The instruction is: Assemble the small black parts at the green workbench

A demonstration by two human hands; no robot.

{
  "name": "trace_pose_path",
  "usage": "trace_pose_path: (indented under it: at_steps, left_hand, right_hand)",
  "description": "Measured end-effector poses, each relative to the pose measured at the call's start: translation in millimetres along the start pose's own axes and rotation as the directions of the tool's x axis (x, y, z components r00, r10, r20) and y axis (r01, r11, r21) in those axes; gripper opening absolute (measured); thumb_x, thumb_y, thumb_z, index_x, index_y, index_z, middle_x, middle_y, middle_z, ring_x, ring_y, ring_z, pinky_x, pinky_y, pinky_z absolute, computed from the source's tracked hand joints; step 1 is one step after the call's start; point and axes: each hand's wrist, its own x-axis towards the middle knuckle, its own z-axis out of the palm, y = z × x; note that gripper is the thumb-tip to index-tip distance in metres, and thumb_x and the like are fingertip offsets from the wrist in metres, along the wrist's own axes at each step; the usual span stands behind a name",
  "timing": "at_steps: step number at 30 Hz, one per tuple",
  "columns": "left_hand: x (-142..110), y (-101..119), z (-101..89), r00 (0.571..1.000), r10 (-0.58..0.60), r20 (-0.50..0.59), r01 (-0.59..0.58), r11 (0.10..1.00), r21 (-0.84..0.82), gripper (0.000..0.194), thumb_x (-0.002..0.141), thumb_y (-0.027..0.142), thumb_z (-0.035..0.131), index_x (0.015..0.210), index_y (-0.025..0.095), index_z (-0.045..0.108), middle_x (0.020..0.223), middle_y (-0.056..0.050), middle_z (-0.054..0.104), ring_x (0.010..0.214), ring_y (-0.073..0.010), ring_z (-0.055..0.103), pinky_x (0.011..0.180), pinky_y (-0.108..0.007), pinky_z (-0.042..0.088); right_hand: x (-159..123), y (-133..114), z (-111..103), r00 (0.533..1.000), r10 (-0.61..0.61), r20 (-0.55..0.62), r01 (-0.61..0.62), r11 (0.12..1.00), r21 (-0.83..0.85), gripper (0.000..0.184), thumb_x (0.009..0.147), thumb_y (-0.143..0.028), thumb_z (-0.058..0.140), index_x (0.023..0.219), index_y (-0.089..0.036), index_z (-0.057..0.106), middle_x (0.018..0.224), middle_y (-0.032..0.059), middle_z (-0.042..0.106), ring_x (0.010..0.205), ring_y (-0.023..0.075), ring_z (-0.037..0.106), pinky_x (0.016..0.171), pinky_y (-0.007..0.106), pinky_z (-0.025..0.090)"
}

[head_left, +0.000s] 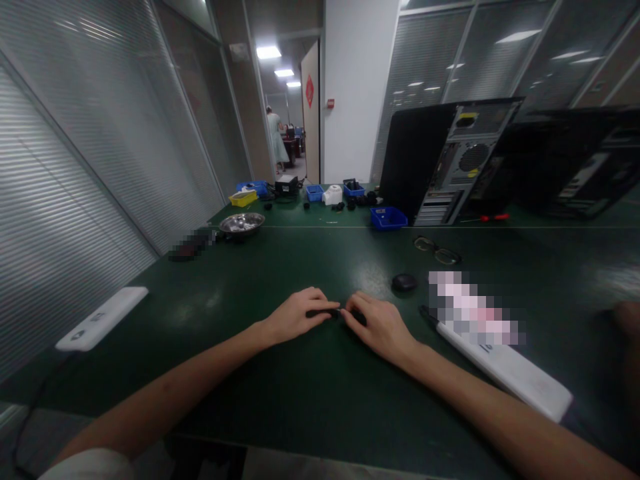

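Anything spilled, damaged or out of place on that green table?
Nothing looks spilled or clearly damaged. Only the far end of the dark green table looks untidy: small black pieces lie loose beside a small blue plastic bin, not in it. The slim black object in the left hand is too small to judge.

Single head-worn view, facing forward and down, close above green table (280,267), toward open door (313,130)

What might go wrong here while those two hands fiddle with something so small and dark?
The small, slim black piece pinched in the left hand might slip onto the dark green tabletop, where it could be hard to spot. The right forearm lies close beside the long white plastic strip and could nudge it.
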Motion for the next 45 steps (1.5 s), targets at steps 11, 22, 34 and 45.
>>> trace_pose_path:
  at_steps: [11, 22, 34, 45]
  left_hand:
    - [3.5, 6.8, -0.4, 0.997, -0.054, 0.051, 0.051, 0.997, 0.057, 0.047, 0.098, 0.024, 0.053, 0.145, 0.029, 0.051, 0.113, -0.007, 0.059, 0.103, -0.0205, 0.055, 0.088, -0.034, 0.047]
    - [6.0, 11.5, 0.9, 1.0, -0.007, 0.012, 0.007, 1.0, -0.006, 0.027, 0.097, 0.023, 0.058, 0.123, 0.025, 0.065, 0.124, -0.007, 0.064, 0.117, -0.0213, 0.055, 0.103, -0.039, 0.044]
    - [-26.4, -98.7, -64.7, 0.897, -0.368, -0.245, 0.41, 0.899, 0.155, 0.035, 0.094, 0.027, 0.059, 0.129, 0.022, 0.065, 0.123, -0.007, 0.067, 0.104, -0.0207, 0.063, 0.091, -0.035, 0.051]
    - [-125.3, -211.2, -155.0, 0.447, -0.609, -0.655, 0.877, 0.44, 0.19, 0.029, 0.086, 0.022, 0.061, 0.112, 0.016, 0.074, 0.109, -0.01, 0.075, 0.101, -0.0269, 0.068, 0.097, -0.037, 0.049]
  right_hand:
    - [1.2, 3.9, -2.2, 0.999, 0.026, 0.046, -0.015, 0.976, -0.219, 0.019, 0.1, -0.036, 0.049, 0.093, -0.023, 0.061, 0.092, 0.0019, 0.064, 0.07, 0.0148, 0.06, 0.059, 0.028, 0.033]
    - [-0.6, 6.3, -8.8, 0.995, 0.081, 0.058, -0.07, 0.983, -0.167, 0.019, 0.099, -0.036, 0.05, 0.091, -0.023, 0.061, 0.091, 0.0015, 0.064, 0.073, 0.0145, 0.061, 0.062, 0.027, 0.034]
    - [-1.7, 10.3, -6.7, 0.996, 0.068, 0.052, -0.061, 0.99, -0.13, 0.019, 0.099, -0.037, 0.05, 0.092, -0.023, 0.061, 0.093, 0.0018, 0.064, 0.072, 0.0142, 0.061, 0.06, 0.027, 0.035]
    - [-1.6, 10.7, -7.1, 0.996, 0.071, 0.056, -0.065, 0.992, -0.109, 0.019, 0.1, -0.037, 0.049, 0.092, -0.023, 0.06, 0.093, 0.0015, 0.064, 0.071, 0.0134, 0.06, 0.06, 0.026, 0.036]
